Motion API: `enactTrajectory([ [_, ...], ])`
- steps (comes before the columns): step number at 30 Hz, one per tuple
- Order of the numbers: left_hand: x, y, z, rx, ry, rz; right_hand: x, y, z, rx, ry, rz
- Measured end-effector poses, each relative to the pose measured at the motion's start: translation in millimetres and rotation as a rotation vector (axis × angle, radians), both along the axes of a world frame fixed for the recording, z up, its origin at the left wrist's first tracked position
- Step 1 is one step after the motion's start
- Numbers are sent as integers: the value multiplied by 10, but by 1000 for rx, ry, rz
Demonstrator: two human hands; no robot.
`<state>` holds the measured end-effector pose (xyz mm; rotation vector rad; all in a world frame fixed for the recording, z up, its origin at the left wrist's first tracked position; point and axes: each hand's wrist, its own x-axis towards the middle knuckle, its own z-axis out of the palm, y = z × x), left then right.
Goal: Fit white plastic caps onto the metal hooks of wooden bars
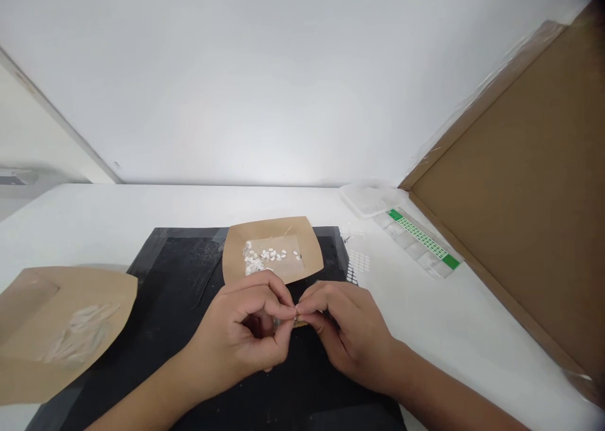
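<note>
My left hand (258, 327) and my right hand (343, 324) meet fingertip to fingertip over the black mat (184, 330). Each pinches at a tiny piece (297, 318) between them, with a metallic glint and a yellowish edge; its kind is too small to make out and mostly covered by the fingers. Just beyond the hands, a brown paper tray (312, 245) holds several small white oval pieces (271, 254).
At the left lies another brown paper tray (28, 339) with thin clear plastic pieces (82, 330). To the right are a sheet of white oval stickers (359, 262), a clear compartment case (406, 239) with a green label, a translucent lid (368, 199) and an upright cardboard panel (520, 185).
</note>
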<state>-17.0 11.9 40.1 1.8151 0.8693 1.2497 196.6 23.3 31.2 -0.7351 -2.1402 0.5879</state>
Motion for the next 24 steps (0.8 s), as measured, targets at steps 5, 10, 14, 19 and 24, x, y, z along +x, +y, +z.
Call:
enactTrajectory([
  [5,-12,7,-30,9,39,5,3,-9,12,3,-25,7],
  [10,0,1,-62,47,61,61,13,-12,0,-22,-42,2],
  [14,4,-17,-84,111,90,128,15,-11,-6,-48,-53,-11],
  [19,14,-29,-73,172,136,185,5,-39,0,-118,-61,-16],
  [24,36,-46,-17,99,168,187,-9,-68,48,-212,-49,-15],
])
